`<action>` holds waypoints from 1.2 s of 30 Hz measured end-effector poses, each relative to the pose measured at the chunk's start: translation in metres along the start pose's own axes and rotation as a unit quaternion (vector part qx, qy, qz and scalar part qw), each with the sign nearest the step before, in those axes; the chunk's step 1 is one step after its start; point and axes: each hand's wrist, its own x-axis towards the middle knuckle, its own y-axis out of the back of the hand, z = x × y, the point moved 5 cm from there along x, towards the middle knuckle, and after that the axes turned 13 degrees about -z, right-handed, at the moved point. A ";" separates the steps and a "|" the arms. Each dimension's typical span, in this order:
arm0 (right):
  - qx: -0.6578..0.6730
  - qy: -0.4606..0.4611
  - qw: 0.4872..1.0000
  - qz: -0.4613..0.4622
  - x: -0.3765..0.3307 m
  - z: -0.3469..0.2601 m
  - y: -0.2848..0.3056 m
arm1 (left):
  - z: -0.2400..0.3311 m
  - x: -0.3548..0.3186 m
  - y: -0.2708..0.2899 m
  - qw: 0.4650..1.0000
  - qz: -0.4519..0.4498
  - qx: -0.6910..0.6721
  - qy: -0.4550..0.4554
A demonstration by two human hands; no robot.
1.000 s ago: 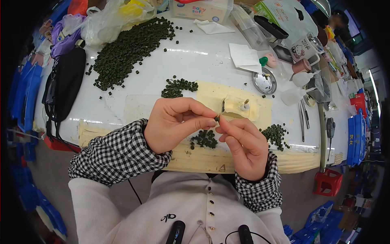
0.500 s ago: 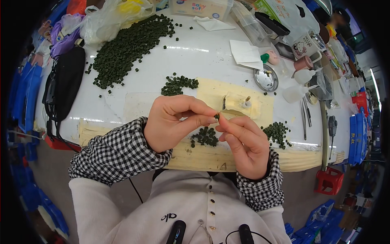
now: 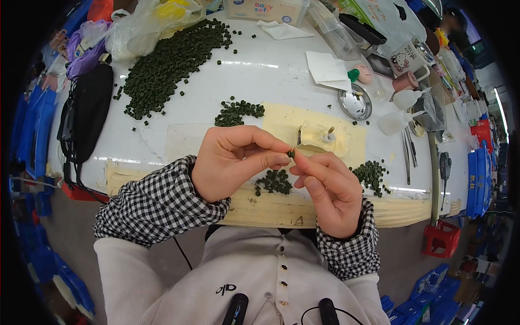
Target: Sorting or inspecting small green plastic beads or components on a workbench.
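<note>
Grip of left hand [image 3: 225,158] pinches one small green piece [image 3: 291,154] over the bench [image 3: 260,89]; right hand [image 3: 337,195] touches it, whether gripping, I cannot tell. If I press unevenly, it may slip among loose pieces [image 3: 273,182] below.

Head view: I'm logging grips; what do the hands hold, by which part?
The left hand pinches a small green cylinder by its left side; the right hand is at its right side.

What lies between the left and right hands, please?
In the head view, a small dark green piece lies between left hand and right hand, with a pile of similar pieces below.
</note>
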 end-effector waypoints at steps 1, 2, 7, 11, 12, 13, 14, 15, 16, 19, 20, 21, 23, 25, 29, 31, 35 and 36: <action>-0.001 0.002 1.000 0.000 0.000 0.000 0.000 | 0.000 0.000 0.000 1.000 0.001 0.002 0.000; -0.002 0.003 1.000 0.001 0.000 0.001 0.000 | 0.000 0.000 0.000 1.000 0.003 0.004 -0.001; -0.036 0.009 0.999 -0.009 0.000 0.001 -0.002 | 0.004 0.000 0.000 0.997 -0.001 0.082 -0.006; -0.068 -0.004 0.998 -0.003 0.000 0.001 0.001 | 0.007 0.002 -0.002 0.992 0.000 0.123 -0.002; -0.078 -0.008 0.997 0.000 0.000 -0.001 0.003 | 0.006 0.003 -0.002 0.992 0.002 0.127 -0.001; -0.086 -0.021 0.995 0.042 0.000 -0.009 0.008 | 0.007 0.004 -0.002 0.989 -0.003 0.147 0.009; -0.118 -0.028 0.990 0.071 -0.005 -0.012 0.016 | 0.008 0.005 -0.004 0.984 -0.023 0.176 0.022; -0.153 -0.034 0.983 0.099 -0.012 -0.014 0.028 | 0.009 0.006 -0.005 0.977 -0.042 0.205 0.032; -0.187 -0.040 0.973 0.127 -0.020 -0.016 0.040 | 0.008 0.006 -0.005 0.970 -0.061 0.233 0.041; -0.243 -0.133 0.935 0.223 -0.047 -0.008 0.065 | 0.009 0.007 -0.009 0.944 -0.102 0.309 0.060; -0.299 -0.140 0.921 0.208 -0.051 -0.005 0.069 | 0.007 0.008 -0.011 0.933 -0.115 0.334 0.070; -0.350 -0.144 0.905 0.193 -0.053 -0.001 0.070 | 0.005 0.007 -0.011 0.926 -0.112 0.359 0.049; -0.407 -0.155 0.883 0.176 -0.055 0.006 0.067 | 0.002 0.007 -0.012 0.904 -0.142 0.404 0.018; -0.443 -0.155 0.869 0.160 -0.053 0.011 0.063 | 0.002 0.006 -0.012 0.890 -0.160 0.428 0.000; -0.505 -0.152 0.839 0.135 -0.046 0.008 0.052 | 0.010 0.008 -0.006 0.894 -0.151 0.422 -0.019; -0.528 -0.147 0.825 0.137 -0.046 0.009 0.046 | 0.017 0.012 0.009 0.888 -0.118 0.445 -0.012; -0.559 -0.146 0.802 0.150 -0.046 0.008 0.036 | 0.032 0.013 0.043 0.891 -0.037 0.451 0.029; -0.567 -0.146 0.797 0.151 -0.046 0.008 0.034 | 0.031 0.011 0.045 0.889 -0.051 0.452 0.053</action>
